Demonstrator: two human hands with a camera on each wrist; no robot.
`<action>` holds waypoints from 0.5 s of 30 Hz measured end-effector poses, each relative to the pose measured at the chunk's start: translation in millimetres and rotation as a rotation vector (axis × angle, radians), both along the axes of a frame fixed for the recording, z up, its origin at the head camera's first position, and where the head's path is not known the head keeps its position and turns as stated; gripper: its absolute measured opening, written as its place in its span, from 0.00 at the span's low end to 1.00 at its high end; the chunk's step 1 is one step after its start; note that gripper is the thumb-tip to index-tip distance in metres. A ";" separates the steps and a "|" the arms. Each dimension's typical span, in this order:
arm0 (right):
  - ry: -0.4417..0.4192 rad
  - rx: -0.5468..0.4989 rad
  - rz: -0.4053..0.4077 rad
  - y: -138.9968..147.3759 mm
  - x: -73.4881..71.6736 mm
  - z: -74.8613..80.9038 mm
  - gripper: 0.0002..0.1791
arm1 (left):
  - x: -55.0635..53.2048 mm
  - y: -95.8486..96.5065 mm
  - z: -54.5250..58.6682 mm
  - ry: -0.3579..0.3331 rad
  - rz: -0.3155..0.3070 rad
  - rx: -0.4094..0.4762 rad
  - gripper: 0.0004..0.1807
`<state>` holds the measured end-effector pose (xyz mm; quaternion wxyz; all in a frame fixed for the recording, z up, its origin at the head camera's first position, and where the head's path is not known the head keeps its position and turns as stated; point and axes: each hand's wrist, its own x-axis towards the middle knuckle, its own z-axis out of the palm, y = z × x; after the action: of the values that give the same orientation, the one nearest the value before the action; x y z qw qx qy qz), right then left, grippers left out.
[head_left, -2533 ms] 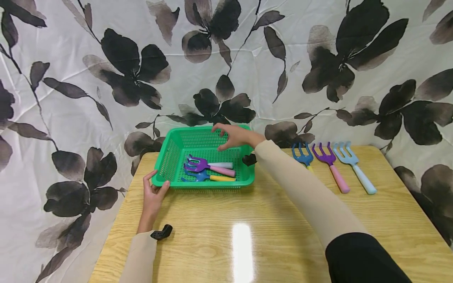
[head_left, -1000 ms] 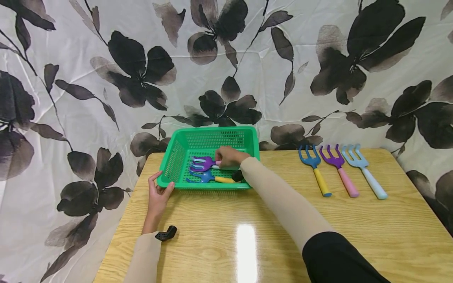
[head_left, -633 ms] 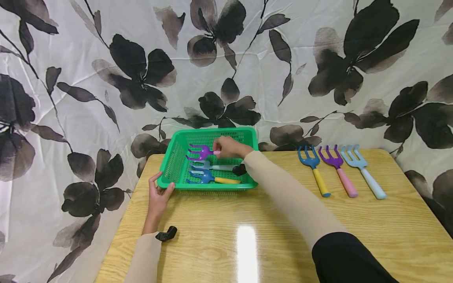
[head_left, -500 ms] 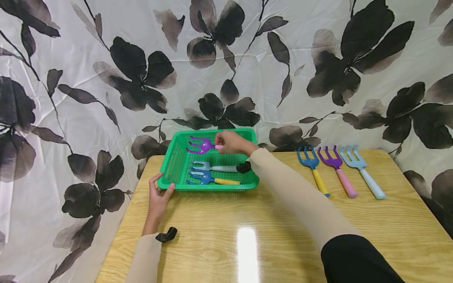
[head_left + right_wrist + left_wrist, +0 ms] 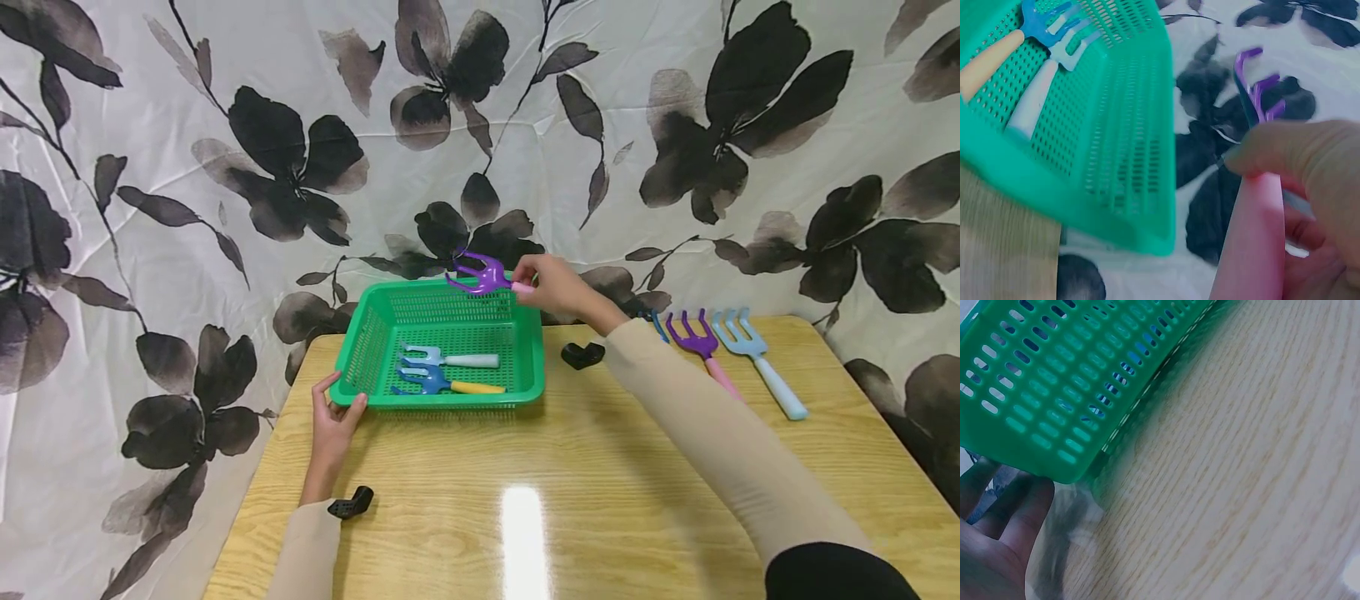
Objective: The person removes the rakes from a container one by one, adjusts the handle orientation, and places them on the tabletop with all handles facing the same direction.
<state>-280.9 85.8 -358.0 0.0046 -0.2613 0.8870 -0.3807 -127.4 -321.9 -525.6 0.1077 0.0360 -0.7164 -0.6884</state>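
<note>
My right hand (image 5: 555,287) pinches the pink handle of a purple garden hand fork (image 5: 483,277) above the back right rim of the green basket (image 5: 542,367). In the right wrist view, thumb and fingers close on that pink handle (image 5: 1254,237), tines pointing away. My left hand (image 5: 333,429) holds the basket's front left corner between thumb and fingers; the left wrist view shows fingers (image 5: 1032,515) against its edge. Inside the basket lie a light blue fork (image 5: 450,357) and, in front of it, a blue fork with a yellow handle (image 5: 450,382).
On the table's right side lie another purple fork with a pink handle (image 5: 697,342), a light blue fork (image 5: 761,358), and a blue fork (image 5: 660,327) mostly hidden by my right sleeve. A floral cloth (image 5: 585,192) hangs behind the wooden table (image 5: 420,500).
My right hand has taken hold of the purple fork lying in the basket, lifted it out and carried it right and back. My left hand stays at the basket's corner.
</note>
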 end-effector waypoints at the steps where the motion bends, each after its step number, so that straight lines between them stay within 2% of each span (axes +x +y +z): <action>1: 0.002 -0.008 -0.021 9.2 3.8 -0.3 0.05 | 0.5 0.1 -1.3 0.007 0.002 -0.005 0.37; 7: -0.013 -0.013 -0.164 71.4 31.6 -7.2 0.09 | 1.5 -1.0 -3.5 0.025 0.012 -0.029 0.36; 11: -0.038 -0.016 -0.293 111.9 57.0 -17.1 0.13 | 1.2 -2.0 -3.0 0.032 0.021 -0.026 0.36; 15: -0.032 0.000 -0.423 151.7 86.6 -33.2 0.16 | 1.0 -1.8 -2.1 0.031 0.013 -0.017 0.36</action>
<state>-194.3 237.5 -391.2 -0.0614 -0.0631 0.9218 -0.3775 -126.4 -323.7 -527.7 0.1233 0.0291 -0.7202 -0.6821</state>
